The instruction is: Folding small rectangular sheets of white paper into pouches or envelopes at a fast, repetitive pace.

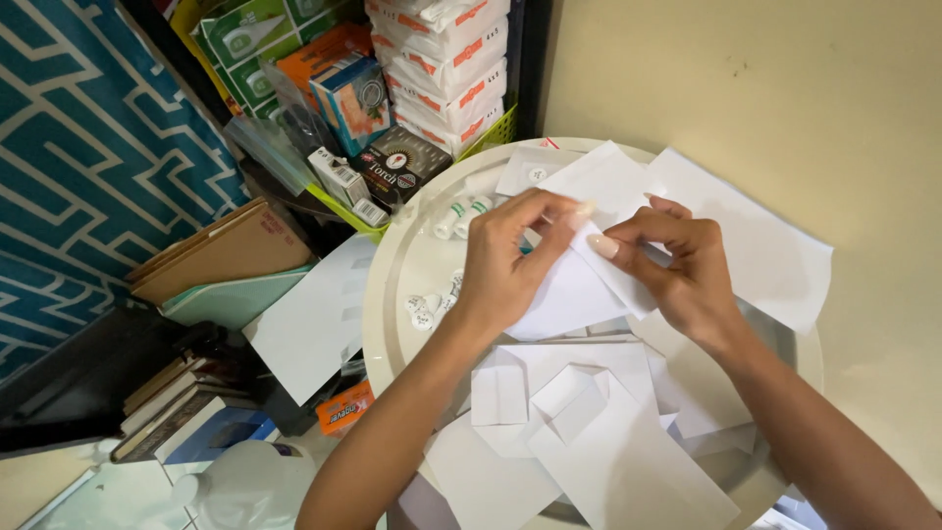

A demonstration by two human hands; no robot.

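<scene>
Both of my hands hold one white paper envelope [574, 290] above a round white table [392, 285]. My left hand [505, 265] pinches its upper edge between thumb and fingers. My right hand [682, 265] grips its folded flap from the right. Several more white envelopes [579, 432] lie in a loose pile on the near side of the table. Larger white sheets [775, 255] lie under and behind my hands. Small white glue bottles [461, 216] lie on the table's far left part.
A yellow-green basket [339, 206] left of the table holds boxes and stacked white packets [446, 69]. Brown folders [221, 250] and books [172, 402] sit lower left, with a white plastic jug [250, 486]. A cream wall [785, 88] is on the right.
</scene>
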